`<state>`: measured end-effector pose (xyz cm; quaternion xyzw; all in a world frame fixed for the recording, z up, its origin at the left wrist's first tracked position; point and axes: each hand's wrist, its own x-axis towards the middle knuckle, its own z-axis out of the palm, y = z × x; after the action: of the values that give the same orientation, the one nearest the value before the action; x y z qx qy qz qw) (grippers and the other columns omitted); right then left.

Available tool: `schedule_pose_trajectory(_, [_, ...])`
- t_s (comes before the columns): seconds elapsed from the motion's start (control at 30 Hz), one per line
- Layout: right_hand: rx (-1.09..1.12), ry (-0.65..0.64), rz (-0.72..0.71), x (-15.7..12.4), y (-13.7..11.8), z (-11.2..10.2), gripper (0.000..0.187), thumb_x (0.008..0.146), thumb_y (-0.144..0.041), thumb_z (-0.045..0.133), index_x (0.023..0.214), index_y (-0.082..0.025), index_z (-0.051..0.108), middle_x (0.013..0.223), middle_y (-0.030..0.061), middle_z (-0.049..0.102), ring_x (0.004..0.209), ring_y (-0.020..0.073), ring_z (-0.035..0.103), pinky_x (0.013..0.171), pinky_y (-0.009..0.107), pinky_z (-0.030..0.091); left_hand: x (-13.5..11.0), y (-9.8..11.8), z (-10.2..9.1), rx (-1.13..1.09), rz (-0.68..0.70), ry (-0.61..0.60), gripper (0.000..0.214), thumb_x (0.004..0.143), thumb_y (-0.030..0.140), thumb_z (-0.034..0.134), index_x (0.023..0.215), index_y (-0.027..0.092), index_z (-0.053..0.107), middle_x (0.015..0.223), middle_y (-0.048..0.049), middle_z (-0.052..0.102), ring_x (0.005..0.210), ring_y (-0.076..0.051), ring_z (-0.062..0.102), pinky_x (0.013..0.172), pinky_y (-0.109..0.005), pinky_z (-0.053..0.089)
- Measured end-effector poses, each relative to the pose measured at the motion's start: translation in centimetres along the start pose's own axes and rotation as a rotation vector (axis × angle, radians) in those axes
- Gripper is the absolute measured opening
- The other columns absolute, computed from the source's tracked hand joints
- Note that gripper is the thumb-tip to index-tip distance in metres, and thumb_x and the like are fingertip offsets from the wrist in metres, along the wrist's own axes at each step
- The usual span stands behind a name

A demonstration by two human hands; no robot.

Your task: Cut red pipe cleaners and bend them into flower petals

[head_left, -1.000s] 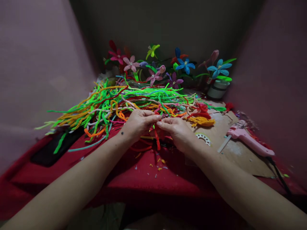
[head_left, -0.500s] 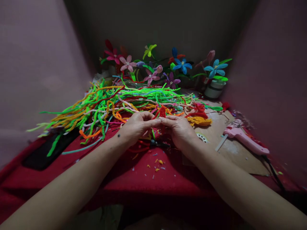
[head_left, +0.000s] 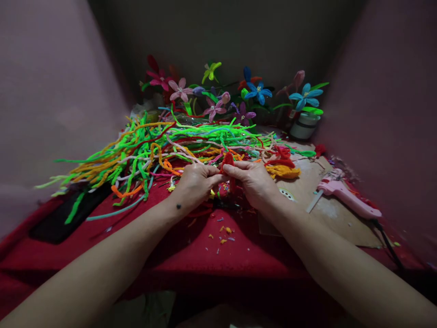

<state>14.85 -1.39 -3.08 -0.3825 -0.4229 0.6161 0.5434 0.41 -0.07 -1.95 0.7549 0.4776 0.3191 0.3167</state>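
Observation:
Between my two hands is a red fuzzy pipe cleaner piece (head_left: 227, 159), bent into a petal-like loop that stands up above the fingers. My left hand (head_left: 196, 183) pinches its lower left side between thumb and fingers. On the other side my right hand (head_left: 255, 182) grips it with the thumb laid over the front. The fingertips of both hands almost meet, and they hide the lower part of the piece. Just behind the hands spreads a heap of green, orange, white and red pipe cleaners (head_left: 205, 132).
A pink glue gun (head_left: 348, 196) lies on a cardboard sheet (head_left: 329, 218) at the right. Fuzzy flowers (head_left: 259, 92) and a white jar (head_left: 305, 126) stand at the back. A black flat object (head_left: 58, 225) lies left. Small scraps (head_left: 226, 229) dot the red cloth (head_left: 191, 255).
My left wrist has turned and shifted slightly right. The red loop has tilted a little to the left, and my right thumb now lies across its front.

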Motion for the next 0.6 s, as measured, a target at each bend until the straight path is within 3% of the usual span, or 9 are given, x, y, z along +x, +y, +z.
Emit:
schedule_pose_trajectory(0.07, [0.026,-0.01,0.044,0.1,0.0,-0.1,0.017,0.063,-0.028,0.074,0.065,-0.013,0.066,0.051,-0.0032,0.057,0.041,0.0066,0.047,0.039,0.02,0.034,-0.1,0.1,0.1,0.031,0.018,-0.007,0.027,0.076,0.033,0.057,0.057,0.014,0.063,0.041,0.0051,0.045,0.038,-0.006,0.039,0.041,-0.019,0.029])
schedule_pose_trajectory(0.17, [0.136,-0.02,0.134,0.4,0.1,-0.2,0.015,0.062,-0.024,0.074,0.071,-0.014,0.068,0.058,-0.0004,0.063,0.044,0.0108,0.054,0.043,0.024,0.042,-0.2,0.5,0.1,-0.025,-0.048,-0.108,0.023,0.078,0.032,0.055,0.064,0.015,0.062,0.041,0.0049,0.049,0.038,-0.008,0.046,0.041,-0.019,0.033])
schedule_pose_trajectory(0.3, [0.288,0.047,0.138,0.7,0.1,-0.2,0.006,0.067,-0.017,0.069,0.064,-0.014,0.065,0.055,-0.0001,0.063,0.046,0.0121,0.056,0.047,0.026,0.046,-0.3,1.0,0.0,-0.168,-0.083,-0.25,0.03,0.084,0.033,0.047,0.063,0.014,0.057,0.051,0.0019,0.057,0.044,-0.008,0.05,0.044,-0.018,0.038])
schedule_pose_trajectory(0.47, [0.453,0.189,0.246,1.0,0.1,0.2,0.017,0.072,-0.007,0.059,0.056,-0.013,0.061,0.051,-0.0004,0.061,0.047,0.0106,0.055,0.049,0.023,0.047,-0.3,1.0,0.1,-0.034,0.055,-0.19,0.03,0.082,0.028,0.051,0.055,0.015,0.052,0.043,0.0047,0.05,0.039,-0.005,0.045,0.042,-0.016,0.035])
schedule_pose_trajectory(0.6, [0.482,0.235,0.287,1.0,0.0,0.4,0.021,0.075,-0.005,0.056,0.055,-0.012,0.06,0.049,0.0,0.059,0.045,0.0098,0.052,0.045,0.021,0.044,-0.7,1.3,0.1,-0.244,-0.117,-0.401,0.021,0.084,0.029,0.047,0.069,0.015,0.052,0.052,0.0033,0.057,0.034,-0.006,0.048,0.034,-0.016,0.033])
